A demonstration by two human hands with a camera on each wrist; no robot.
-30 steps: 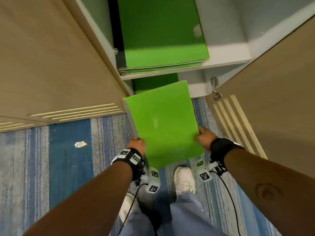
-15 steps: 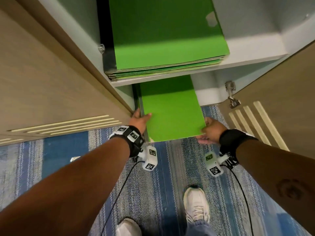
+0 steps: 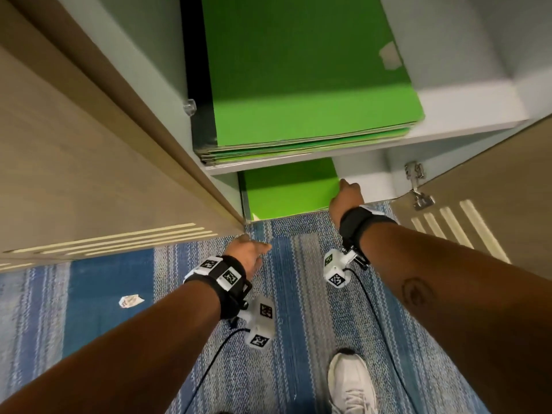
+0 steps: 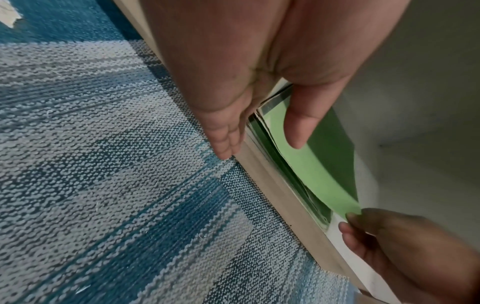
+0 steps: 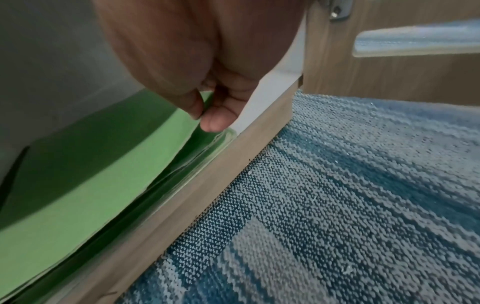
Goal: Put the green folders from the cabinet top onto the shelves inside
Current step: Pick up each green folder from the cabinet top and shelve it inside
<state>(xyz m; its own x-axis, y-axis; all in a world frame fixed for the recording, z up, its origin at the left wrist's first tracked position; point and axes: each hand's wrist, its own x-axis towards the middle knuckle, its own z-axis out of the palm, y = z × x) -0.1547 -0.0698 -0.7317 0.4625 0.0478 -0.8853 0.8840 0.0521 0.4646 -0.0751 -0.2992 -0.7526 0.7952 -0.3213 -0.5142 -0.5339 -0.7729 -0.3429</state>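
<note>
With my right hand (image 3: 346,198) pinching the near right corner of the green folder (image 3: 289,189) on the bottom shelf at mid-frame, and my left hand (image 3: 251,252) loose and empty below it, I should square it before letting go.

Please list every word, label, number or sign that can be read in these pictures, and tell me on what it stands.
No readable words or numbers in any view.
Square black-and-white code markers on the wrist bands and camera blocks: patterns only, no letters.
Pale patch on the top folder of the upper shelf: no text legible.
Scrap of paper on the carpet: too small and blurred to read.
</note>
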